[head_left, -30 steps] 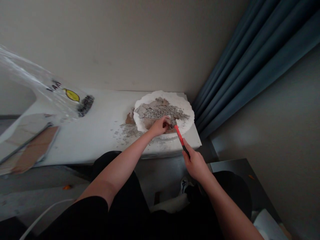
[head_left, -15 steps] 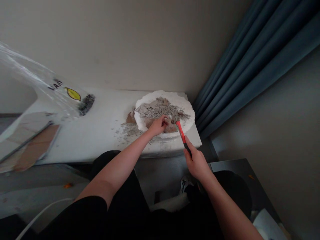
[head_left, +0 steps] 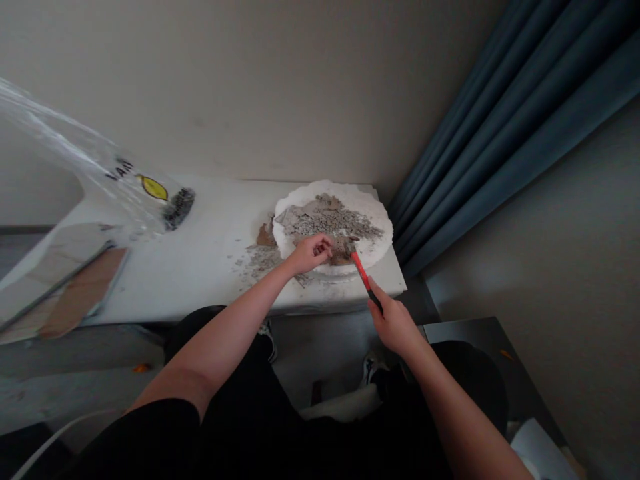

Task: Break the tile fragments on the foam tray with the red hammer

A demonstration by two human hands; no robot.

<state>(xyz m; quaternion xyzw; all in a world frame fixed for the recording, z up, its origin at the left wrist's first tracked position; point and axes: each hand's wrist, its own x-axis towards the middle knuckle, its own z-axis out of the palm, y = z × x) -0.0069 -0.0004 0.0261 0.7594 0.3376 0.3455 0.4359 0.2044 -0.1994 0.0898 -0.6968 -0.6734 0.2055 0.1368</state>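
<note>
1. Hammer point(head_left: 362, 272): handle smooth, plastic- or rubber-like; head dull, looks like metal.
2. Slab point(head_left: 371, 252): matt, plaster- or foam-like, cannot tell which — rim rough and uneven.
3. Fragments point(head_left: 330, 219) on slab: matt, dry-looking, coarse and crumbly.
4. Bag point(head_left: 90, 157): thin clear plastic, glossy, creased.
5. Table point(head_left: 210, 253): top smooth, faint sheen.
6. Brown panel point(head_left: 83, 297): flat, matt — cardboard or wood, unclear.
7. Curtain point(head_left: 470, 160): cloth, matt, softly folded.
8. Wall point(head_left: 250, 87): matt, mostly smooth.

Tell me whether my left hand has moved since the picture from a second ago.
Yes. Judged against the right edge of the white tabletop, your left hand has shifted slightly left, farther from the head of the hammer.
</note>
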